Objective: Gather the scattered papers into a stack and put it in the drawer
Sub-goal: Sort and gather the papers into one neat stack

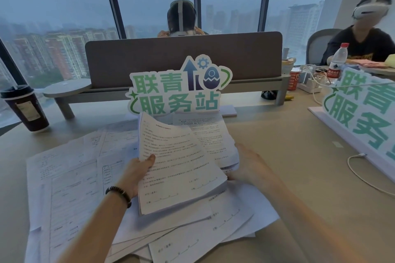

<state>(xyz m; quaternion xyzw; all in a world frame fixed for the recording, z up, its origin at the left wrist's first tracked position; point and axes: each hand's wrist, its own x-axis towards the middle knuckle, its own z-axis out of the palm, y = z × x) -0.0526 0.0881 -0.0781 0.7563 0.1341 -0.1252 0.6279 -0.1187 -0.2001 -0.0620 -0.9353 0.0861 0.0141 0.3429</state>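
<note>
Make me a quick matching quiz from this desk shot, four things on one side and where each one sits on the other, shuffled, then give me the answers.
Things
1. dark cup
2. water bottle
3. held stack
4. white cable

Places
A. between both hands
B. far left of the desk
C. right, below the second sign
D. far right, near the seated person

Pairs: 1-B, 2-D, 3-A, 4-C

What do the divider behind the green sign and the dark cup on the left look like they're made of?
Divider: likely felt or fabric over board; matte grey-brown, no glare, soft rounded corners.
Cup: probably clear plastic holding a dark drink, with black lid and paper label; hard to be sure.
</note>
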